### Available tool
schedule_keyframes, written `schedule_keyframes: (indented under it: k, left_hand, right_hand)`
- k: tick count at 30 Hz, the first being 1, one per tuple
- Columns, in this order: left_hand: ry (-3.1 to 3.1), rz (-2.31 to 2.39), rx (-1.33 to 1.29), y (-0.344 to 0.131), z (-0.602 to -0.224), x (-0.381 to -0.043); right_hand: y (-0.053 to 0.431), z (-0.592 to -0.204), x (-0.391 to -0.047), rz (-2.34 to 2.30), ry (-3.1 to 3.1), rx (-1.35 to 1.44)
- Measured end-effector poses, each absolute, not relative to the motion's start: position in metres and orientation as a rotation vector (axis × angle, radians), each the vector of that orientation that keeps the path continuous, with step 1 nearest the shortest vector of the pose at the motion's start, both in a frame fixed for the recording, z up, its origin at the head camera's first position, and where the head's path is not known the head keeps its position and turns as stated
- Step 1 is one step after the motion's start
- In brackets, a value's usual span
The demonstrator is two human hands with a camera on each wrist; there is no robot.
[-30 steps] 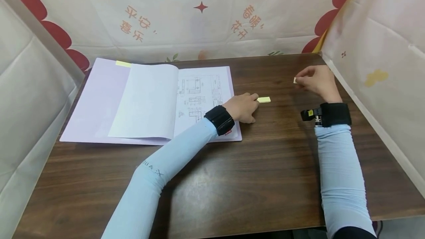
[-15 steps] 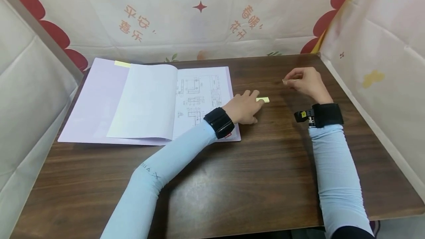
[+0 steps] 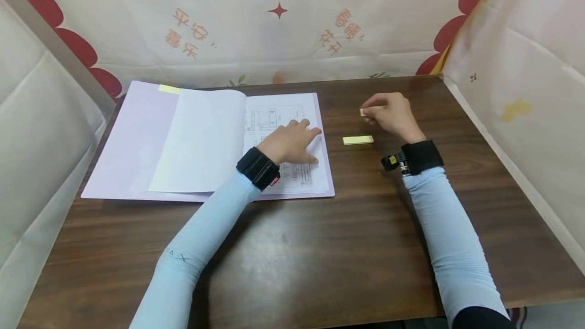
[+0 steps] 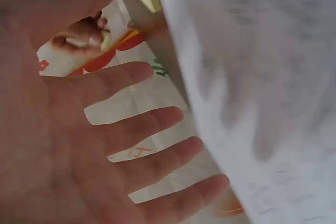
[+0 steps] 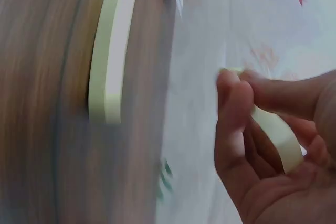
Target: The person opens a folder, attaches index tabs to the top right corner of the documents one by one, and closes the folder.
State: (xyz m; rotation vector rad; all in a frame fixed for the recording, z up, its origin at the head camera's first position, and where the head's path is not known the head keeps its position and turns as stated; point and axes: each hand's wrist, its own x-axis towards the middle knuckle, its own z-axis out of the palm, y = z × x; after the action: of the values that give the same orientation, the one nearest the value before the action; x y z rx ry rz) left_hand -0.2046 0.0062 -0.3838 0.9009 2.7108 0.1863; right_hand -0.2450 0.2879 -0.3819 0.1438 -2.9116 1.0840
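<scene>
The right hand (image 3: 388,113) pinches a pale yellow slip (image 5: 283,140) between thumb and fingertips, near the yellow pad (image 3: 358,140) on the table (image 3: 356,248). The left hand (image 3: 290,143), fingers spread, holds nothing over the drawing page (image 3: 283,100); contact unconfirmed. The slip is judged light, pliable and easily creased, best gripped at one end.

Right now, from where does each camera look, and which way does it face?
Head: on the head, facing forward and down over table and folder; left hand, right hand, sleeves show.
Left wrist: worn there, facing the left hand and page; both hands show.
Right wrist: worn there, facing the right hand, which pinches a yellow strip.
Wrist views share the right hand and yellow pad.
</scene>
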Motion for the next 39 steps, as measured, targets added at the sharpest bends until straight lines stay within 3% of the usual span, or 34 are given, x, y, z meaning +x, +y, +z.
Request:
schedule_keyframes:
  k: [7, 13, 32, 39]
  left_hand:
    - [2.688, 0.196, 0.915, -0.004, -0.401, -0.202]
    - [2.693, 0.171, 0.893, -0.004, -0.406, -0.199]
    - [2.715, 0.15, 0.902, 0.001, -0.411, -0.201]
    - [2.731, 0.126, 0.919, -0.001, -0.412, -0.202]
  right_hand:
    - [0.23, -0.4, -0.295, 1.54, -2.85, 0.123]
    - [0.193, -0.411, -0.33, 1.562, -2.901, 0.0]
    - [0.156, -0.412, -0.363, 1.59, -2.989, -0.179]
    - [0.147, -0.408, -0.365, 1.399, -3.033, -0.178]
